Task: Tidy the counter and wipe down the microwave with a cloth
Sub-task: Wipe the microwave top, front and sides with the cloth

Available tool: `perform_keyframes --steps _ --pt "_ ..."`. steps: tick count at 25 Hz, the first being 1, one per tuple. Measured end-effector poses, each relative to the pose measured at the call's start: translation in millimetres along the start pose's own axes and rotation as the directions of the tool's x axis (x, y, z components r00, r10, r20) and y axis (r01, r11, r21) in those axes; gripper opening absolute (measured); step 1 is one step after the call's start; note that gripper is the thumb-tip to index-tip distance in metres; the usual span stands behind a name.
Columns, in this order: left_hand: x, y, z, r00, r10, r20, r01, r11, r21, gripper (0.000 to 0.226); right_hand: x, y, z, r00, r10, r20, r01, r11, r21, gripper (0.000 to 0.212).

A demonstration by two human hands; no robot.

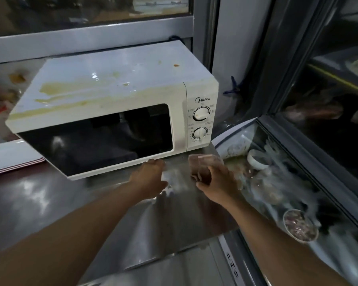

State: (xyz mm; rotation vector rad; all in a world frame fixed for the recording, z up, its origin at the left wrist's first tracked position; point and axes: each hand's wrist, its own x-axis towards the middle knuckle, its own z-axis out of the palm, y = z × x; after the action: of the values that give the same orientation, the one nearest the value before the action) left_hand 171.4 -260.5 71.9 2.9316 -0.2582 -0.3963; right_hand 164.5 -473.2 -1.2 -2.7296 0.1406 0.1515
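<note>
Microwave point(103, 104) on counter point(39, 203); plates point(10, 157) left, bowl point(256, 159) right.

Dim light; grey-framed window point(87, 9) behind, glass display case point(298, 182) right

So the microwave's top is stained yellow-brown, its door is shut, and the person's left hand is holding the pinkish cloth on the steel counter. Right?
Not quite. The head view shows the right hand holding the pinkish cloth, not the left hand, which reaches toward the lower edge of the microwave. The stained top, shut door and steel counter are as you said.
</note>
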Motion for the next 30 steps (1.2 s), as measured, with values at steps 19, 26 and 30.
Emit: perform_keyframes --steps 19,26,30 --pt "-12 -11 -53 0.987 0.128 -0.097 -0.134 0.989 -0.059 0.049 -12 -32 -44 0.992 0.071 -0.104 -0.038 0.957 0.289 0.012" --pt "-43 -4 -131 0.906 0.382 -0.18 -0.404 0.909 -0.106 0.061 -50 -112 -153 0.968 -0.204 -0.146 0.245 0.897 0.367 0.022" --pt "-58 -16 -167 0.856 0.388 -0.342 -0.437 0.896 -0.079 0.028 -63 -153 -191 0.924 -0.347 -0.163 0.383 0.834 0.398 0.028"
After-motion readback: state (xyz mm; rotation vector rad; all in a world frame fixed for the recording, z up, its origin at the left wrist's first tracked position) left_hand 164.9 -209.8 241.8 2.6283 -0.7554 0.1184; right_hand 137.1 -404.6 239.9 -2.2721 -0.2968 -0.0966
